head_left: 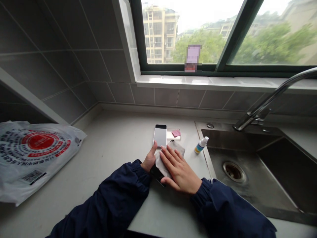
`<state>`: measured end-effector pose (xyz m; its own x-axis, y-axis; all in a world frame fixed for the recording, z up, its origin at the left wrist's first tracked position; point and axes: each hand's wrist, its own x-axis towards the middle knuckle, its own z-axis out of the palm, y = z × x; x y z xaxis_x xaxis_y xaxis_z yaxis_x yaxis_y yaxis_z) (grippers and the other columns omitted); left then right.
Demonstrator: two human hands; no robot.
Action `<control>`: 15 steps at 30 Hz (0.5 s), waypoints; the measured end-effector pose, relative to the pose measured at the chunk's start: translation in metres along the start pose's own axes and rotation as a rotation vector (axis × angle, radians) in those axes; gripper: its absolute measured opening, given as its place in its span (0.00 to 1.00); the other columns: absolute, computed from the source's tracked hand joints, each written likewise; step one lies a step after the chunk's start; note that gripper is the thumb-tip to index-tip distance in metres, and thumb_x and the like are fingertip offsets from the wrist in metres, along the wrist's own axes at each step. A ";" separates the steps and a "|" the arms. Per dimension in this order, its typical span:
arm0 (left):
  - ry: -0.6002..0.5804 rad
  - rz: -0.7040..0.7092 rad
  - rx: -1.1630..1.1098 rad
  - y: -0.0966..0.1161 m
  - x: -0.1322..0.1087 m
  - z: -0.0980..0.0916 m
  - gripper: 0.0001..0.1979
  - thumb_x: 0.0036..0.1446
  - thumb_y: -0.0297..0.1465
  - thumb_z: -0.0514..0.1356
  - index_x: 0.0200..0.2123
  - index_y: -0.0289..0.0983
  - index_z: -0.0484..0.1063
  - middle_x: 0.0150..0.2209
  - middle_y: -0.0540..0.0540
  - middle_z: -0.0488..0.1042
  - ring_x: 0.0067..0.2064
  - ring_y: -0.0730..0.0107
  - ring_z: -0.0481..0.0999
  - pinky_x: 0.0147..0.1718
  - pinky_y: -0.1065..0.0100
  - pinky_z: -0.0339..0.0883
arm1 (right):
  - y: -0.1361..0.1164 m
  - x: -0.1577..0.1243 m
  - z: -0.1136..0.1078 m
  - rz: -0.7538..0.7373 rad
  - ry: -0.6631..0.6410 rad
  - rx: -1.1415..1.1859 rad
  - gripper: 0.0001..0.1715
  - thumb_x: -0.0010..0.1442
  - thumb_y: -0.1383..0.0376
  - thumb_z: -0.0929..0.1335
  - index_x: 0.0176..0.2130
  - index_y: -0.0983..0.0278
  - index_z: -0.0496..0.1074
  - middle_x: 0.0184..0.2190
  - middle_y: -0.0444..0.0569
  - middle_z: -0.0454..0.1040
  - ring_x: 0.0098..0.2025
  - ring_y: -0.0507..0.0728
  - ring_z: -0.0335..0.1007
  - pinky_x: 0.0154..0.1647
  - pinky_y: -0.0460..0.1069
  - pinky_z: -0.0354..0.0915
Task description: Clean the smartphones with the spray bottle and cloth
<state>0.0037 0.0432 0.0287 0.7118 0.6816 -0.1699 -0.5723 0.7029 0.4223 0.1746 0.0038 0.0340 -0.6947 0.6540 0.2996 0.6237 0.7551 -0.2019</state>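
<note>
My right hand (182, 173) lies flat on a pale grey cloth (180, 147), its fingers stretched out and close together. Beneath the cloth is a black phone-like device (158, 174); its near-left corner shows and the cloth covers much of the rest. At its left edge my left hand (148, 161) grips the device, thumb up and the other fingers mostly hidden. Just beyond the hands lies a phone (160, 136) with a light screen and a dark top strip. Beside it is a clear case (169, 134) with a small pink piece (176, 133) on it.
A small white spray bottle (201, 145) stands right of my hands by the steel sink (257, 172). A chrome faucet (257, 112) arches over the basin. On the left, a printed white plastic bag (32, 185) lies on the white counter (119, 142). Tiled wall and window are behind.
</note>
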 end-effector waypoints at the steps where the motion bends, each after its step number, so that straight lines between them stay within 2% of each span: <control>1: 0.052 0.033 -0.012 0.000 0.000 0.001 0.42 0.65 0.55 0.40 0.65 0.25 0.60 0.52 0.29 0.76 0.57 0.50 0.74 0.61 0.56 0.58 | -0.005 0.000 -0.001 -0.020 -0.016 0.015 0.52 0.66 0.40 0.58 0.72 0.70 0.41 0.73 0.59 0.40 0.74 0.69 0.31 0.72 0.65 0.44; 4: 0.177 0.058 -0.012 0.001 -0.002 0.004 0.42 0.65 0.56 0.44 0.62 0.24 0.64 0.47 0.29 0.78 0.52 0.50 0.78 0.58 0.57 0.62 | -0.016 0.002 -0.005 -0.077 -0.055 0.061 0.52 0.66 0.40 0.59 0.73 0.69 0.40 0.73 0.58 0.41 0.74 0.68 0.33 0.72 0.64 0.43; 6: 0.191 0.024 0.001 0.004 -0.003 0.003 0.45 0.62 0.59 0.44 0.61 0.22 0.66 0.45 0.28 0.79 0.50 0.49 0.79 0.55 0.57 0.65 | -0.022 0.002 -0.008 -0.103 -0.080 0.091 0.52 0.66 0.40 0.59 0.73 0.68 0.41 0.73 0.58 0.41 0.74 0.68 0.33 0.72 0.64 0.43; 11: -0.002 -0.111 0.026 0.009 -0.006 -0.003 0.55 0.56 0.66 0.36 0.61 0.21 0.65 0.49 0.24 0.77 0.52 0.46 0.77 0.53 0.54 0.66 | -0.026 -0.006 -0.015 -0.177 -0.139 0.157 0.49 0.66 0.40 0.59 0.72 0.64 0.45 0.73 0.54 0.43 0.74 0.66 0.34 0.73 0.62 0.40; 15: -0.059 -0.161 0.032 0.009 -0.006 -0.006 0.57 0.54 0.67 0.34 0.62 0.21 0.63 0.50 0.24 0.76 0.53 0.48 0.77 0.54 0.56 0.65 | -0.022 -0.012 -0.018 -0.226 -0.177 0.172 0.47 0.68 0.42 0.59 0.73 0.63 0.43 0.72 0.52 0.47 0.74 0.64 0.36 0.73 0.61 0.39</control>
<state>-0.0082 0.0467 0.0286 0.8167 0.5466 -0.1852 -0.4361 0.7947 0.4223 0.1759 -0.0214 0.0514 -0.8692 0.4560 0.1911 0.3880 0.8687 -0.3079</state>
